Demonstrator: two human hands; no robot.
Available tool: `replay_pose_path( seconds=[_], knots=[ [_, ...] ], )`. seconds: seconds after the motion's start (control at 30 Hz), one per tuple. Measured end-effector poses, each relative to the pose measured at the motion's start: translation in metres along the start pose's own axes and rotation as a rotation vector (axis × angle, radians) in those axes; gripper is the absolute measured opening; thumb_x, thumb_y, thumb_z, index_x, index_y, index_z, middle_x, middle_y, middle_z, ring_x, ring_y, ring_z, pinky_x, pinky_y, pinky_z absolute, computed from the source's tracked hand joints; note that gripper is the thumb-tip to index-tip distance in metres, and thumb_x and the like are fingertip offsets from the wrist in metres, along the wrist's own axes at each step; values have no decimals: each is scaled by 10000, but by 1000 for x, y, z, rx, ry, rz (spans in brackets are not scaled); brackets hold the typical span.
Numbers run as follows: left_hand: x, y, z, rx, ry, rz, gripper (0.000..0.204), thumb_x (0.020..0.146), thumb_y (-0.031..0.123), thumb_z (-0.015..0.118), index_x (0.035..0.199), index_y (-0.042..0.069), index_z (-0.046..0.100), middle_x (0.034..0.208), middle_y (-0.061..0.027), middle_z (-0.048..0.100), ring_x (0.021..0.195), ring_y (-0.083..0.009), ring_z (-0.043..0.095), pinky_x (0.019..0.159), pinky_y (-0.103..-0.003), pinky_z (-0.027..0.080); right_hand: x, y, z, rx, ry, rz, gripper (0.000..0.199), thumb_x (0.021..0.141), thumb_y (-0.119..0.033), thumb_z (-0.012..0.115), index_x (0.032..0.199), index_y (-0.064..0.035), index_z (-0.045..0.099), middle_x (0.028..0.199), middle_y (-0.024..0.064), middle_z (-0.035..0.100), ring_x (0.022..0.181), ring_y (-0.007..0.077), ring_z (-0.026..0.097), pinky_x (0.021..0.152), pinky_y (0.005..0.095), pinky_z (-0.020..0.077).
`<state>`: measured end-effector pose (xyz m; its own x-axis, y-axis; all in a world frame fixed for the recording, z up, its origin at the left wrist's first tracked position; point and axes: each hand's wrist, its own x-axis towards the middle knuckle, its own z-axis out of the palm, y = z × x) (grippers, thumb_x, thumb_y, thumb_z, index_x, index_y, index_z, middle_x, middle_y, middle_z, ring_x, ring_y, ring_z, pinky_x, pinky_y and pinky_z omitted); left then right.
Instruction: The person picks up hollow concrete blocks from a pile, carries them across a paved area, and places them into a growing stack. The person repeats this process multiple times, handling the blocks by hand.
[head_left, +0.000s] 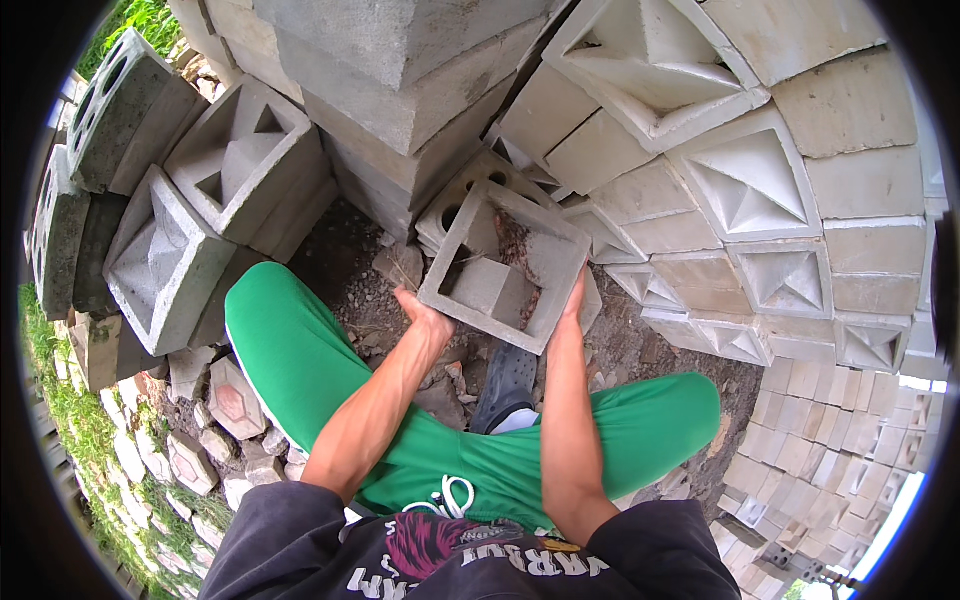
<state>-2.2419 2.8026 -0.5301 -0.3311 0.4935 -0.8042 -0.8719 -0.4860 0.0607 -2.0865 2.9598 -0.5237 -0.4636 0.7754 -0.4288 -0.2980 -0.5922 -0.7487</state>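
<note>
A square grey concrete ventilation block with a hollow, open face is held tilted between my two hands, above the ground in front of my knees. My left hand grips its lower left corner, the fingers partly hidden beneath. On the opposite side, my right hand presses along the right wall, with most fingers out of sight behind it. Reddish-brown debris or staining shows inside the block. Just beyond it lies another block with round holes, partly covered by the held one.
A tall stack of plain grey blocks rises straight ahead. Patterned blocks form a wall on the right; more patterned blocks are piled at left. Rubble and a dark clog lie between my green-trousered legs. Hexagonal pavers sit lower left.
</note>
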Motion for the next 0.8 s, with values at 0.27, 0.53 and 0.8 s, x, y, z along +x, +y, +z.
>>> replay_pose_path(
  seconds=[0.27, 0.53, 0.8],
  knots=[
    [0, 19, 56, -146, -32, -6, 888, 839, 693, 139, 1387, 66, 446, 1366, -183, 497, 1260, -415, 447, 1099, -536, 300, 12, 8, 21, 197, 62, -96, 658, 950, -565, 311, 1387, -86, 419, 1363, 120, 484, 1237, 301, 471, 1050, 440, 383],
    [22, 23, 85, -121, -129, 25, 781, 873, 559, 118, 1387, 76, 455, 1379, -170, 488, 1268, -402, 446, 1081, -555, 318, 35, -12, 51, 171, 77, -117, 648, 965, -556, 287, 1383, -80, 422, 1356, 114, 486, 1235, 289, 472, 1055, 423, 379],
    [38, 24, 119, -129, -66, 83, 642, 900, 428, 202, 1330, 75, 521, 1319, -152, 547, 1214, -354, 511, 1076, -486, 360, 60, -24, 63, 154, 117, -107, 684, 954, -589, 296, 1395, -78, 411, 1367, 108, 483, 1243, 289, 469, 1046, 423, 387]
  ],
)
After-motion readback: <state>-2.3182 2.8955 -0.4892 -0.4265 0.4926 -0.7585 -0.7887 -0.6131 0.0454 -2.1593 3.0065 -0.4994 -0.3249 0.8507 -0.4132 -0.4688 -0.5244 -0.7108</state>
